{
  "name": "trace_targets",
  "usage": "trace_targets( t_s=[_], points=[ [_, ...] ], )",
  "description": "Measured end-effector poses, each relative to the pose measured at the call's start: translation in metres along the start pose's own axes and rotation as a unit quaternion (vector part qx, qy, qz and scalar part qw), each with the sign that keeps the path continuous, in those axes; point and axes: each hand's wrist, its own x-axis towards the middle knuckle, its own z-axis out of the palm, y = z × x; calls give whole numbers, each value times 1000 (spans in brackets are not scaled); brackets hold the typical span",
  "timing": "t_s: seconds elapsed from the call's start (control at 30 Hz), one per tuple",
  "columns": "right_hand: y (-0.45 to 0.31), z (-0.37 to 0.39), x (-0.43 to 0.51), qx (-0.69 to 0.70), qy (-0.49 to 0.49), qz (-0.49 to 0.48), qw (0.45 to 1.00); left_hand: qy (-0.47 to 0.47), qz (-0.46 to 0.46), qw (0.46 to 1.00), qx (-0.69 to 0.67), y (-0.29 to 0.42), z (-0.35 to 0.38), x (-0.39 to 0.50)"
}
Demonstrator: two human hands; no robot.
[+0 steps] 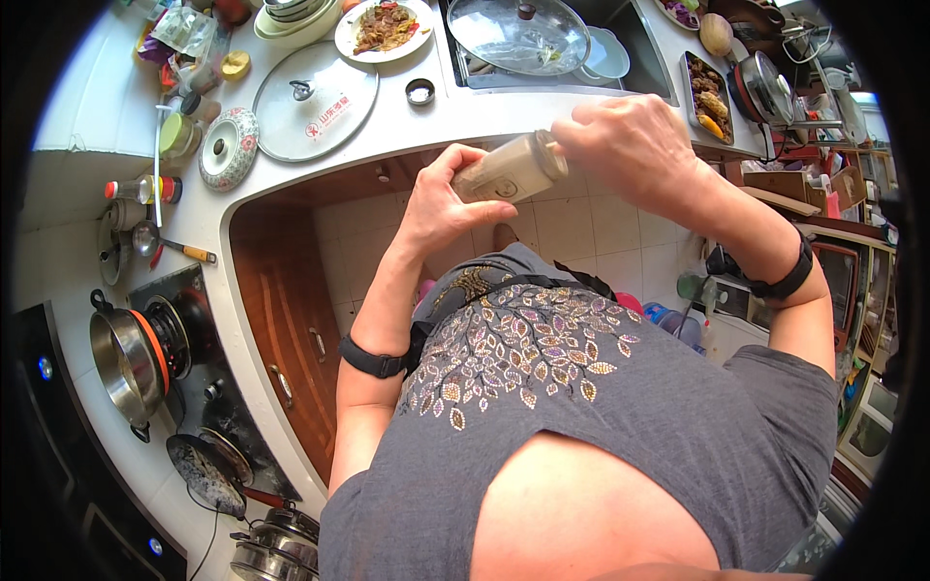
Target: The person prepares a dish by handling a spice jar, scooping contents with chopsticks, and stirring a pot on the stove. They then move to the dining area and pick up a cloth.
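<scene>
My left hand grips a clear jar around its base and side. The jar is tilted, its mouth towards the right, and holds a pale beige substance. At the mouth is my right hand, its fingers pinched on a small pale piece, perhaps a handle or stick; its other end is hidden. Beyond the jar, a small round dark-rimmed cap or dish lies on the white countertop. A large glass pot lid and a floral ceramic lid rest to its left.
A plate of cooked food stands at the counter's back. Another glass lid lies over the sink. On the right is a tray of food; on the left, a steel pot stands on the stove.
</scene>
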Motion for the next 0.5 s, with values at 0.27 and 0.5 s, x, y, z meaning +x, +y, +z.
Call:
trace_targets(
  t_s=[0.27, 0.5],
  points=[
    [-2, -18, 5, 162, -92, -26, 982, -3, 18, 1000, 21, -8, -7, -9],
    [-4, 7, 0, 128, -19, 107, 986, 0, -13, 1000, -11, 2, -8, -9]
  ],
)
